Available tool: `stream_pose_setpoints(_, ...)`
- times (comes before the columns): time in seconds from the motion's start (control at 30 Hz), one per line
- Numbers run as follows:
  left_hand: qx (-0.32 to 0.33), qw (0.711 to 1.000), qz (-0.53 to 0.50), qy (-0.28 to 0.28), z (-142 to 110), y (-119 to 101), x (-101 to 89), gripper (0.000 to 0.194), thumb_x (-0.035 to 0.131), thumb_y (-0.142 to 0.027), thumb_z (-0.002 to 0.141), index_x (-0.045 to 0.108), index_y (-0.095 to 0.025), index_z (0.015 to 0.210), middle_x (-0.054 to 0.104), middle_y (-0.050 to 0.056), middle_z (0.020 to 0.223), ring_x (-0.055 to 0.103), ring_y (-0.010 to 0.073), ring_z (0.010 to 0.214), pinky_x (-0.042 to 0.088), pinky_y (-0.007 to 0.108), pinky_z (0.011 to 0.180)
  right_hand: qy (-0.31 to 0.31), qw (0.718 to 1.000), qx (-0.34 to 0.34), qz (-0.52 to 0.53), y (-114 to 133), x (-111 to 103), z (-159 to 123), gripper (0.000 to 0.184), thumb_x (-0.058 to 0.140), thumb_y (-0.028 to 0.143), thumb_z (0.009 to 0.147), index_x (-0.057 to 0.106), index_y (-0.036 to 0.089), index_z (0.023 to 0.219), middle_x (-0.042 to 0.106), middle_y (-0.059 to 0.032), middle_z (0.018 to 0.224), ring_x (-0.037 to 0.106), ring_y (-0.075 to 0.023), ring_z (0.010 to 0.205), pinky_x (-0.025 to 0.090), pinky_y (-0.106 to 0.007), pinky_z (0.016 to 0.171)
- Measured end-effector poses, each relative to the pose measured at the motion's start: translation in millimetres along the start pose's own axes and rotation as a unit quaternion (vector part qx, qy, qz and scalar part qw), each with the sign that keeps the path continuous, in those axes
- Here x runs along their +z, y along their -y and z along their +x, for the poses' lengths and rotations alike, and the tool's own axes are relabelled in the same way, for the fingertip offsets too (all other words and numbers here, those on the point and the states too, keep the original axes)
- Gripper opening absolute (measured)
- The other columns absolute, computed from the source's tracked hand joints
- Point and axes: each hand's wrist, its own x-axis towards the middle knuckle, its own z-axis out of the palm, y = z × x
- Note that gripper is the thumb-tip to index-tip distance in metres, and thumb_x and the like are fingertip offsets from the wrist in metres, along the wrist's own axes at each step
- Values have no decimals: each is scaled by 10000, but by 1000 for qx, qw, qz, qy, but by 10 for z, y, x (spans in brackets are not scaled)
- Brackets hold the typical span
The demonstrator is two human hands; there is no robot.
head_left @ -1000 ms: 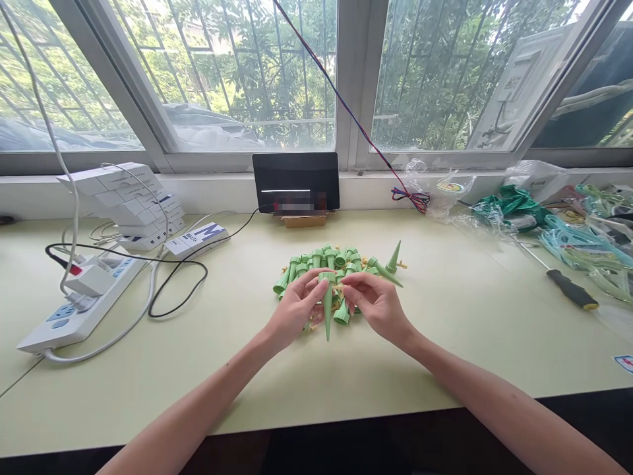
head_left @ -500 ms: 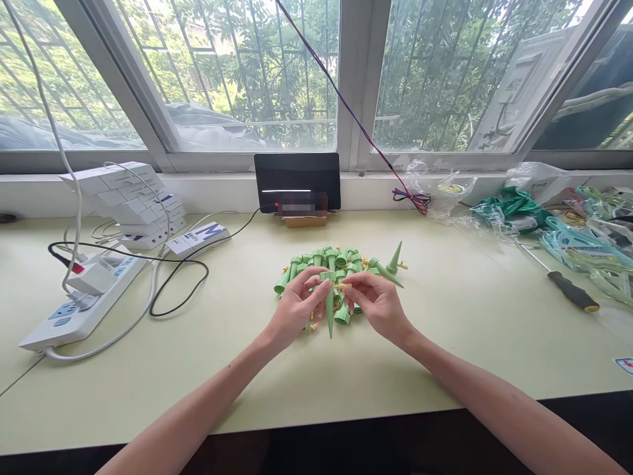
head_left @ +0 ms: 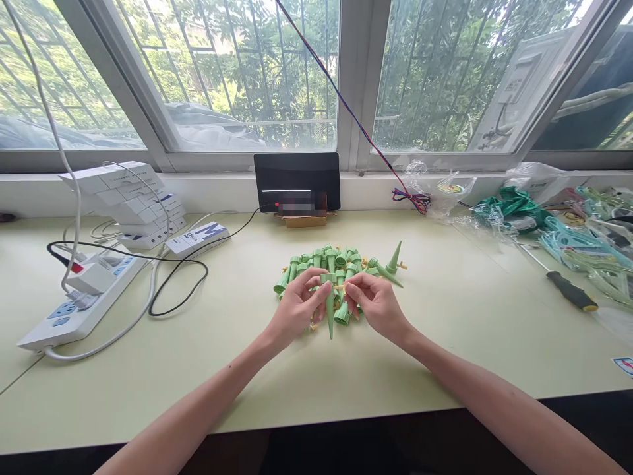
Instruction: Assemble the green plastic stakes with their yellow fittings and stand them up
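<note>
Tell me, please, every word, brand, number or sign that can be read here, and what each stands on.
"M": on the small white box; its finer print is too small to read.
Stacked white boxes: print too small.
Dark screen: patch at its foot blurred.
Sticker at far right: too small.
White unit outdoors: marking too small.
Held green spike: no lettering visible.

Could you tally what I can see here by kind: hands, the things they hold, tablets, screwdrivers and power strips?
Hands: 2 (left hand, right hand)
Held green spike: 1
Held yellow peg: 1
Tablet: 1
Screwdriver: 1
Power strip: 1
Total: 7
</note>
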Motion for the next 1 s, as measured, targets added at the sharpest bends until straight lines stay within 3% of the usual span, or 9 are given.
stream_pose_setpoints(0.4,-7,1000,2,4,3,12,2,318,595,-485,887,543,-217,1051,549,-25,744,469,63,421,396,203,390,42,999,11,-19,7,-8,-14,382,524,505,938,542,190,722,516,21,579,484,-107,482,376,-238,450)
stream_pose_setpoints(0.67,-10,1000,6,7,1,2,2,320,579,-485,898,531,-210,1055,538,-23,742,465,61,416,388,199,385,39,999,3,-21,44,-3,-26,294,585,470,907,595,184,841,514,25,611,481,-114,520,392,-242,488)
stream_pose_setpoints(1.0,-4,1000,-4,18,-5,39,-17,303,594,-453,897,543,-204,1061,509,-47,690,447,56,431,404,190,400,61,997,17,-48,-6,-6,-35,421,464,472,970,454,191,657,468,26,555,428,-97,466,347,-242,466)
